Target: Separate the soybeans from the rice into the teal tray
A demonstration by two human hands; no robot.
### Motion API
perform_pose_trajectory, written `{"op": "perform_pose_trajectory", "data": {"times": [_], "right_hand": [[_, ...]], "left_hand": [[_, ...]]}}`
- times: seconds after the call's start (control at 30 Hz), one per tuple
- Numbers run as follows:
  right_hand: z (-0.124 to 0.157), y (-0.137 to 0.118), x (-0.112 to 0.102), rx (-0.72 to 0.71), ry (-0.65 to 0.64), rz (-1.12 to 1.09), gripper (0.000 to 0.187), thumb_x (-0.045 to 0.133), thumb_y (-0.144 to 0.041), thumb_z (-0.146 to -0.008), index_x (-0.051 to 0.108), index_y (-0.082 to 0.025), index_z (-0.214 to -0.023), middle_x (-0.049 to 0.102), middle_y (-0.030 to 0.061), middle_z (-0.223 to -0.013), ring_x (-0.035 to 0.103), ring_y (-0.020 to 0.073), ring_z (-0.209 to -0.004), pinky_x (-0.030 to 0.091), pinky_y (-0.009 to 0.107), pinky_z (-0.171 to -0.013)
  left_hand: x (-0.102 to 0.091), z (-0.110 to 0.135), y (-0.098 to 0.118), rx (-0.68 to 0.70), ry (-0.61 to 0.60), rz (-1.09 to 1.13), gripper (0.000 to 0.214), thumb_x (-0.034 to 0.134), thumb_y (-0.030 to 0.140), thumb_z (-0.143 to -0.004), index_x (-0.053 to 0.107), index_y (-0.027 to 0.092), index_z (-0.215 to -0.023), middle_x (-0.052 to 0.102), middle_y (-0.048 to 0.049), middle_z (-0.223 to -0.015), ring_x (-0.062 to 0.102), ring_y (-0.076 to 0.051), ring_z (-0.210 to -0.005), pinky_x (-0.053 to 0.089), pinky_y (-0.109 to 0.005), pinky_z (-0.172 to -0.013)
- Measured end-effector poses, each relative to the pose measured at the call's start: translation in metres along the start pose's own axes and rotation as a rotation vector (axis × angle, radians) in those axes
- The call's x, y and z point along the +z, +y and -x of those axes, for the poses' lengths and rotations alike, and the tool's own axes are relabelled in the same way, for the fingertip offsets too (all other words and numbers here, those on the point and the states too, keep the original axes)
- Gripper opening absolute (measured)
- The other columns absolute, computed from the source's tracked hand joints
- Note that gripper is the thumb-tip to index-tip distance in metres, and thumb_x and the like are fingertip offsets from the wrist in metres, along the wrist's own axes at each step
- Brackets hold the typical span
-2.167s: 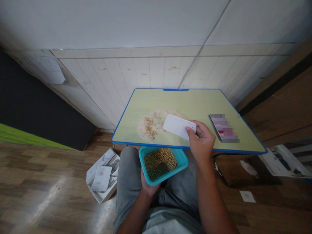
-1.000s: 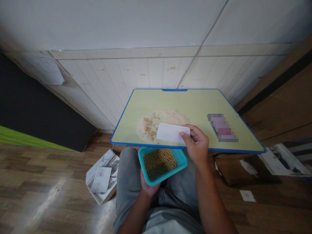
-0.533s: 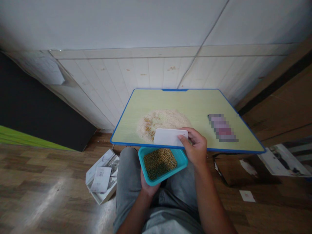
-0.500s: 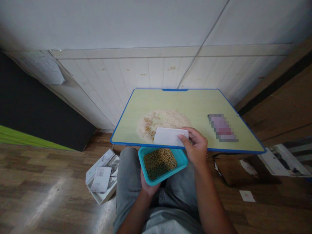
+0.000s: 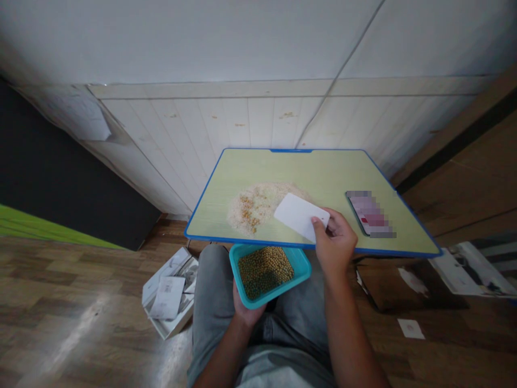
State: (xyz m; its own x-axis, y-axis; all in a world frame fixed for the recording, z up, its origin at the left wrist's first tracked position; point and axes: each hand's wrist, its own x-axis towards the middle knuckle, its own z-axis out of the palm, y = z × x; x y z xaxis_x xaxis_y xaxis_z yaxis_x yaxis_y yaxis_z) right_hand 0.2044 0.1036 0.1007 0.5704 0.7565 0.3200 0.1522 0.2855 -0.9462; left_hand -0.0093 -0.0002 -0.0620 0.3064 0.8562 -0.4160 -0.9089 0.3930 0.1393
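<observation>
My right hand [image 5: 336, 237] pinches a white card [image 5: 299, 214] between thumb and fingers, tilted over the near part of the table. Left of the card spreads a thin heap of pale, rice-like grains [image 5: 238, 215], with several yellow-brown beans [image 5: 251, 218] among them. Below the table's front edge, my left hand [image 5: 247, 311] holds a turquoise plastic tub [image 5: 301, 274] from underneath, above my lap. Round yellowish beans [image 5: 266, 269] fill much of the tub. The fingers of my left hand are mostly hidden beneath it.
The low table [image 5: 331, 167] has a blue rim and stands against a white panelled wall. A phone [image 5: 369, 213], partly blurred out, lies on its right side. An open white box [image 5: 169, 302] with papers sits on the floor at left; a cardboard box [image 5: 388, 285] is at right.
My right hand has moved right with the card, which has turned and now slants down to the right. More of the beans among the grains show. The tub has stayed in place.
</observation>
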Motion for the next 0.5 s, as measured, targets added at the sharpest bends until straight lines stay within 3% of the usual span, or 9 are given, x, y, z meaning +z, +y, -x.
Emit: {"op": "perform_pose_trajectory", "data": {"times": [0.17,0.33,0.5], "right_hand": [[0.004,-0.008,0.006,-0.036,-0.016,-0.031,0.026,0.084,-0.038,-0.086,0.081,-0.019,-0.105,0.088,0.0077,-0.093,0.084,0.0255,-0.083,0.066,0.033,-0.071],[0.021,-0.011,0.016,-0.066,-0.195,-0.008,0.02,0.082,-0.034,-0.09,0.084,-0.023,-0.107,0.088,0.0053,-0.092,0.084,0.0236,-0.08,0.066,0.033,-0.072],[0.023,-0.006,0.018,-0.058,-0.168,0.033,0.021,0.08,-0.035,-0.091,0.084,-0.022,-0.107,0.088,0.0057,-0.092,0.084,0.0247,-0.081,0.067,0.034,-0.071]], "left_hand": [[-0.017,-0.005,0.0,0.014,-0.239,0.039,0.063,0.03,0.044,-0.114,0.09,0.033,-0.127,0.088,-0.0017,-0.139,0.074,-0.027,-0.143,0.017,-0.054,-0.146],[-0.012,-0.004,-0.001,0.02,-0.309,0.031,0.067,0.025,0.046,-0.115,0.089,0.03,-0.132,0.086,-0.0038,-0.143,0.073,-0.028,-0.144,0.015,-0.056,-0.146],[-0.009,-0.004,0.001,0.014,-0.331,0.042,0.065,0.028,0.044,-0.115,0.089,0.03,-0.131,0.089,-0.0042,-0.136,0.072,-0.027,-0.146,0.016,-0.053,-0.146]]}}
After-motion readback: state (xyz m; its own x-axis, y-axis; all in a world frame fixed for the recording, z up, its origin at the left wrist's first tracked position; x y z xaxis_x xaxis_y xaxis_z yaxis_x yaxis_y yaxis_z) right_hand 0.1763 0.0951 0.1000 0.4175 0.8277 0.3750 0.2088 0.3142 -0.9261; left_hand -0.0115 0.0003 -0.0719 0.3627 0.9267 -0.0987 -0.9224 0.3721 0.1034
